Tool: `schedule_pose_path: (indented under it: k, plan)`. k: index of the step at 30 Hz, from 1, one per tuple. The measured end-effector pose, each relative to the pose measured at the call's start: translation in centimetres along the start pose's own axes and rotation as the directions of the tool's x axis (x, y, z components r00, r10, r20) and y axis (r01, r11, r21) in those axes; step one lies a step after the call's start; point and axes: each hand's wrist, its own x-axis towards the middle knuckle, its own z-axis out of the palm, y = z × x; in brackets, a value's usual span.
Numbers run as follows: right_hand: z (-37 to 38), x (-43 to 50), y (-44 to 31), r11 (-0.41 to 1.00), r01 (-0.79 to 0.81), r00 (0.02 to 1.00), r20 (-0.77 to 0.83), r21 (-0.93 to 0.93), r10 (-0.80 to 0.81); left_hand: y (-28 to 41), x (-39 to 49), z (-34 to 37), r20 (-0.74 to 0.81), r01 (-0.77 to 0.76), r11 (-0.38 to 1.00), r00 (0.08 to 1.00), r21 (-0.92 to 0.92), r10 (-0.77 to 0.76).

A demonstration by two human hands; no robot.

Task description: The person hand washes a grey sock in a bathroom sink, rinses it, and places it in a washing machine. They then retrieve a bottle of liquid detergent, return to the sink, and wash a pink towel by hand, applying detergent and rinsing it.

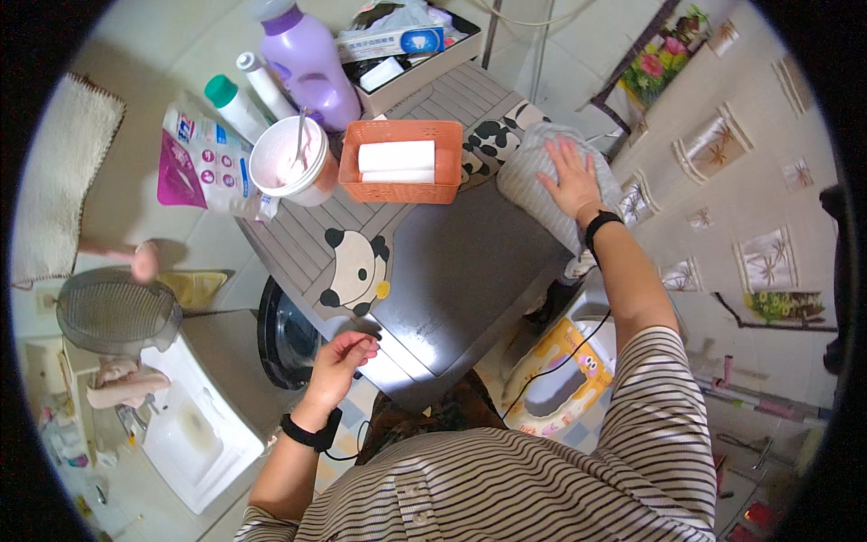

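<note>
My right hand (570,175) lies with spread fingers on a grey-white cloth (528,177), which is bunched at the right side of a dark grey tabletop (467,257). Near the front left edge of that top, my left hand (345,358) has its fingers curled, and nothing shows in it. An orange plastic basket (401,194) with white rolls or blocks (396,157) stands towards the back. Left of it is a white tub (261,169) with a metal spoon (300,139) in pinkish contents. A panda-print mat (359,274) shows on the left part of the top.
At the back stand a purple bottle (308,68), white bottles (237,112), a soft detergent pouch (203,166) and a filled box (420,74). A black basin (288,339) and a white sink (203,440) are at left. A toilet with a yellow seat cover (562,366) stands at right, beside a patterned curtain (718,203).
</note>
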Motion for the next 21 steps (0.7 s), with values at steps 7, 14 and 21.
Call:
schedule_pose_path:
  k: [7,14,21]
  plan:
    - [0.1,0.7,0.0,0.816,-0.569,0.822,0.079,0.102,0.564,-1.8,-2.5,-0.9,-0.057,-0.018,1.0,0.998,-0.026,0.016]
    - [0.3,-7.5,-5.3,0.899,-0.438,0.898,0.037,-0.015,0.438,-3.5,-6.1,-4.5,-0.074,-0.022,0.993,0.997,-0.113,0.014]
    - [-2.7,-19.5,-20.8,0.999,-0.04,0.996,0.075,0.034,0.037,-4.3,-7.1,-7.8,0.06,-0.102,0.994,0.993,-0.027,0.104]
